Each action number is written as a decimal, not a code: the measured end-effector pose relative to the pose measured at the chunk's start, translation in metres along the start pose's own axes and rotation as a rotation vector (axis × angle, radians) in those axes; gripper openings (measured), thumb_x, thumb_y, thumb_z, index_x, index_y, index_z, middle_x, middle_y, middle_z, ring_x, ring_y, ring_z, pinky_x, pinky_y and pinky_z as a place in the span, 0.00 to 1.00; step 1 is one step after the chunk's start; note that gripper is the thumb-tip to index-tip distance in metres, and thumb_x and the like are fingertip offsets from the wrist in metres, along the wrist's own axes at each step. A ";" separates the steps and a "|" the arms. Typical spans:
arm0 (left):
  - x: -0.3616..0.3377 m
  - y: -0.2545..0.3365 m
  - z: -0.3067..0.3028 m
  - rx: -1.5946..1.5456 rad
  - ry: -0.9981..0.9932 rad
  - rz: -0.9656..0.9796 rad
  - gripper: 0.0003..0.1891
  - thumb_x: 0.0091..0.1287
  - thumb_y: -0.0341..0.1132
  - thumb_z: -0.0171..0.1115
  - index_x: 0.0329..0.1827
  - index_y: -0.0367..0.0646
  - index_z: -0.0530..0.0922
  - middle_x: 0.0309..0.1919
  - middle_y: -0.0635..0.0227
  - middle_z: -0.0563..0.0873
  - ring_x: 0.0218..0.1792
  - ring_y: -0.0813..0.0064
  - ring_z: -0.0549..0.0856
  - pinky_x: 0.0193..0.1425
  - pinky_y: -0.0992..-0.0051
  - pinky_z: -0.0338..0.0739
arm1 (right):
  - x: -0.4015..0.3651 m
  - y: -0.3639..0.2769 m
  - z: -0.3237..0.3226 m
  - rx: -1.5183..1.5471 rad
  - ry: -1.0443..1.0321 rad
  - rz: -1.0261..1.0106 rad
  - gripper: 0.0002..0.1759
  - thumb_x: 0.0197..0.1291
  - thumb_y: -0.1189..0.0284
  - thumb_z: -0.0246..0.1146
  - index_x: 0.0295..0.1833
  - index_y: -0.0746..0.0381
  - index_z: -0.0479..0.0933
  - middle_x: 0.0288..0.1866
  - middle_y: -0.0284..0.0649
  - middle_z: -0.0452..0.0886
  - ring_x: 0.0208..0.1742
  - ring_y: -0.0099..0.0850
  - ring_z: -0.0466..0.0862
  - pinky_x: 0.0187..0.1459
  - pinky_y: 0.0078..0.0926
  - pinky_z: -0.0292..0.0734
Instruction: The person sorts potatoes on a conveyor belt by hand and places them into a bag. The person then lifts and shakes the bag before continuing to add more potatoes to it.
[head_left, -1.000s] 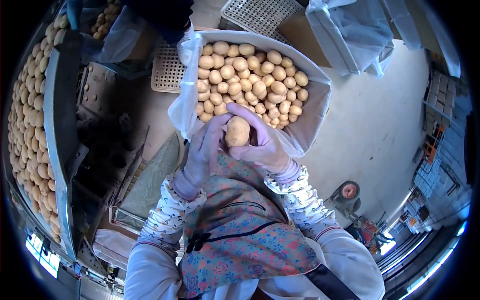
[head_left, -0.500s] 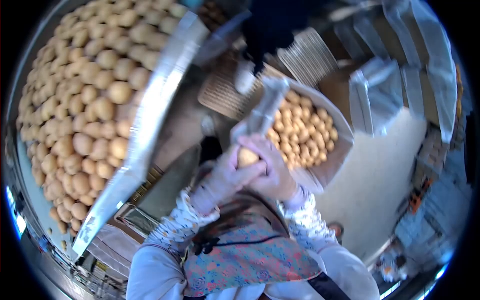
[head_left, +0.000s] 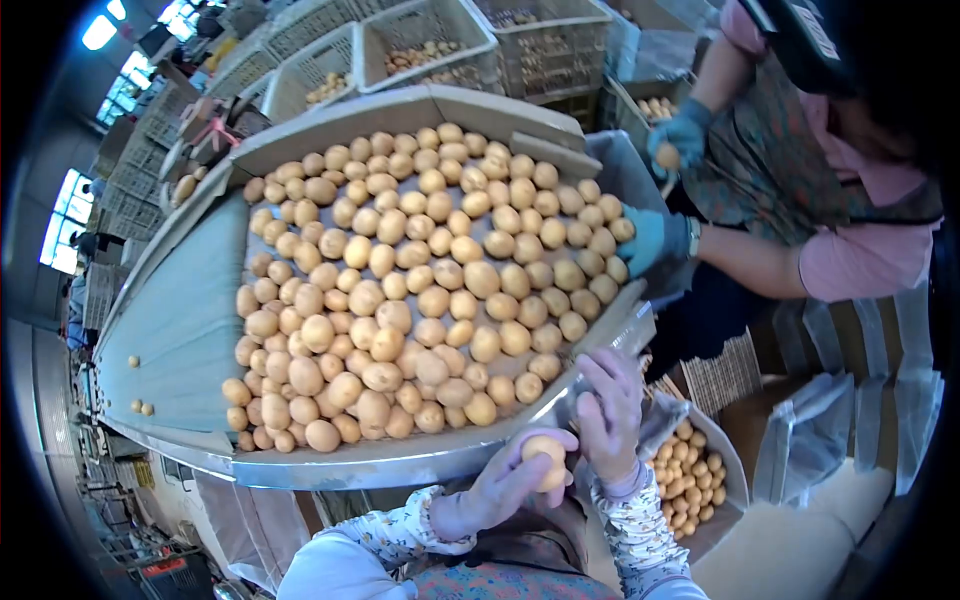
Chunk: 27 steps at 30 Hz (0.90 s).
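My left hand (head_left: 497,489), in a thin pale glove, is closed around a potato (head_left: 546,458) near the front edge of the sorting table. Just right of it, my right hand (head_left: 609,412) is raised beside the table's metal rim (head_left: 400,468), its fingers apart and slightly bent, with nothing visible in them. Many loose potatoes (head_left: 385,345) cover the table beyond my hands. Below and to the right of my right hand stands a lined box (head_left: 735,505) holding more potatoes.
Across the table's right end a co-worker (head_left: 860,235) in blue gloves holds a potato in one hand and touches the pile with the other. A green belt (head_left: 170,330) lies at the left. Plastic crates (head_left: 430,50) stand behind. Clear plastic liners (head_left: 800,430) hang at right.
My view has swung up from the box to the table. My hands, earlier together around a potato by the box, are now apart at the table edge, with a potato in the left only.
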<state>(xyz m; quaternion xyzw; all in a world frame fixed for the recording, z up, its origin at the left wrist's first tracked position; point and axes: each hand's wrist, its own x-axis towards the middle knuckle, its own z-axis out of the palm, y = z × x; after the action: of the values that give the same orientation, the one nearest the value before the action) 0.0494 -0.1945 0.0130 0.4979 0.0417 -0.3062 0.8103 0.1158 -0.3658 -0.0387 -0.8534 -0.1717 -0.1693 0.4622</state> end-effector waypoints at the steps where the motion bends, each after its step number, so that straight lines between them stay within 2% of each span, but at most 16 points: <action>1: 0.003 -0.006 -0.010 -0.059 0.004 0.125 0.23 0.77 0.49 0.45 0.64 0.40 0.67 0.38 0.63 0.83 0.44 0.72 0.82 0.55 0.72 0.77 | 0.011 -0.002 0.009 -0.111 -0.005 -0.082 0.21 0.53 0.74 0.63 0.55 0.64 0.78 0.54 0.47 0.78 0.56 0.48 0.76 0.62 0.53 0.63; 2: 0.007 -0.003 -0.018 -0.104 0.038 0.251 0.21 0.76 0.44 0.48 0.65 0.41 0.66 0.43 0.58 0.82 0.46 0.69 0.82 0.55 0.70 0.77 | 0.021 -0.007 0.014 -0.164 -0.068 -0.071 0.20 0.54 0.71 0.65 0.54 0.62 0.79 0.51 0.45 0.79 0.55 0.44 0.77 0.63 0.55 0.62; 4: -0.001 0.036 -0.015 -0.221 0.302 0.133 0.21 0.75 0.41 0.51 0.66 0.42 0.65 0.47 0.57 0.81 0.49 0.68 0.82 0.56 0.69 0.77 | 0.010 0.008 0.036 -0.265 -0.109 -0.088 0.17 0.53 0.71 0.66 0.49 0.61 0.81 0.42 0.40 0.81 0.48 0.39 0.79 0.65 0.56 0.61; 5: -0.002 0.045 -0.020 -0.193 0.382 0.127 0.19 0.74 0.39 0.52 0.64 0.44 0.66 0.43 0.58 0.82 0.40 0.71 0.82 0.45 0.73 0.78 | 0.009 0.010 0.037 -0.251 -0.096 -0.099 0.15 0.52 0.71 0.66 0.47 0.61 0.81 0.38 0.39 0.80 0.46 0.38 0.80 0.65 0.57 0.61; 8: -0.013 0.065 -0.049 -0.125 0.289 0.126 0.16 0.74 0.37 0.51 0.62 0.46 0.68 0.39 0.59 0.82 0.28 0.77 0.78 0.31 0.80 0.73 | 0.007 0.015 0.040 -0.215 -0.060 -0.115 0.10 0.51 0.72 0.67 0.41 0.60 0.82 0.30 0.35 0.79 0.40 0.35 0.81 0.66 0.58 0.61; 9: -0.013 0.076 -0.051 -0.081 0.279 0.113 0.14 0.76 0.40 0.50 0.59 0.47 0.70 0.36 0.61 0.81 0.20 0.81 0.70 0.23 0.83 0.64 | 0.009 0.015 0.042 -0.204 -0.038 -0.113 0.09 0.51 0.72 0.67 0.40 0.60 0.82 0.29 0.35 0.79 0.38 0.35 0.81 0.66 0.58 0.61; 12: -0.013 0.101 -0.065 -0.086 0.216 0.067 0.16 0.78 0.45 0.46 0.59 0.47 0.71 0.35 0.62 0.80 0.20 0.82 0.70 0.24 0.84 0.64 | 0.011 0.015 0.044 -0.188 0.012 -0.122 0.09 0.50 0.74 0.66 0.40 0.59 0.83 0.29 0.34 0.80 0.37 0.35 0.81 0.66 0.58 0.61; 13: -0.012 0.100 -0.074 0.245 0.187 0.137 0.19 0.79 0.49 0.42 0.61 0.47 0.70 0.36 0.63 0.80 0.21 0.82 0.72 0.24 0.84 0.65 | 0.011 0.016 0.045 -0.176 0.020 -0.127 0.09 0.50 0.74 0.66 0.40 0.59 0.83 0.29 0.34 0.80 0.37 0.35 0.81 0.66 0.58 0.61; 16: 0.000 0.116 -0.056 0.011 0.090 0.197 0.17 0.79 0.44 0.43 0.64 0.46 0.67 0.40 0.61 0.80 0.26 0.81 0.75 0.29 0.84 0.68 | 0.010 0.017 0.043 -0.158 0.024 -0.122 0.10 0.49 0.75 0.66 0.40 0.59 0.83 0.29 0.33 0.81 0.38 0.34 0.81 0.66 0.58 0.61; 17: 0.003 0.127 -0.039 -0.032 0.209 0.180 0.17 0.78 0.39 0.45 0.66 0.46 0.64 0.43 0.59 0.80 0.29 0.79 0.77 0.33 0.82 0.71 | 0.009 0.017 0.042 -0.152 0.020 -0.117 0.10 0.49 0.75 0.66 0.40 0.59 0.83 0.30 0.33 0.81 0.38 0.34 0.81 0.66 0.58 0.62; 20: 0.009 0.124 -0.038 0.343 0.195 0.442 0.17 0.77 0.37 0.47 0.66 0.47 0.63 0.44 0.58 0.81 0.28 0.78 0.78 0.33 0.81 0.72 | 0.008 0.021 0.042 -0.160 0.027 -0.145 0.11 0.49 0.75 0.66 0.41 0.59 0.83 0.29 0.31 0.81 0.39 0.33 0.81 0.66 0.58 0.62; 22: 0.008 0.130 -0.053 0.421 0.011 0.500 0.17 0.79 0.42 0.45 0.66 0.46 0.64 0.48 0.59 0.80 0.30 0.80 0.79 0.34 0.82 0.74 | 0.009 0.020 0.044 -0.123 0.016 -0.125 0.11 0.49 0.74 0.67 0.41 0.60 0.83 0.29 0.31 0.80 0.39 0.33 0.81 0.66 0.57 0.63; 24: 0.009 0.140 -0.061 0.247 -0.095 0.347 0.19 0.79 0.44 0.44 0.67 0.45 0.64 0.51 0.59 0.79 0.33 0.82 0.79 0.37 0.82 0.76 | 0.013 0.016 0.039 -0.106 0.009 -0.078 0.13 0.50 0.73 0.68 0.43 0.60 0.83 0.29 0.31 0.79 0.38 0.32 0.81 0.66 0.56 0.63; 25: 0.013 0.142 -0.062 0.208 -0.106 0.287 0.21 0.79 0.46 0.42 0.68 0.44 0.63 0.53 0.60 0.78 0.34 0.82 0.80 0.38 0.81 0.77 | 0.014 0.009 0.032 -0.079 -0.033 0.009 0.19 0.49 0.73 0.70 0.49 0.63 0.82 0.29 0.31 0.79 0.37 0.31 0.81 0.65 0.51 0.66; 26: 0.018 0.144 -0.064 0.169 -0.114 0.228 0.23 0.80 0.48 0.41 0.69 0.44 0.62 0.54 0.60 0.78 0.35 0.82 0.80 0.40 0.80 0.78 | 0.019 0.000 0.028 0.070 0.007 0.134 0.28 0.48 0.75 0.71 0.58 0.66 0.78 0.29 0.33 0.78 0.36 0.32 0.80 0.64 0.45 0.69; 27: 0.022 0.140 -0.055 0.234 -0.008 0.201 0.24 0.80 0.50 0.40 0.70 0.44 0.61 0.55 0.58 0.78 0.36 0.80 0.81 0.40 0.79 0.78 | 0.031 -0.019 0.018 0.360 -0.074 0.280 0.34 0.48 0.76 0.72 0.63 0.69 0.73 0.39 0.41 0.81 0.43 0.39 0.82 0.61 0.39 0.73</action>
<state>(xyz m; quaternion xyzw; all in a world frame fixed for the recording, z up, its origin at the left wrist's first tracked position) 0.1552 -0.1141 0.0867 0.5893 -0.0475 -0.2282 0.7736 0.1368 -0.3366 -0.0207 -0.7784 -0.0958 -0.0387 0.6192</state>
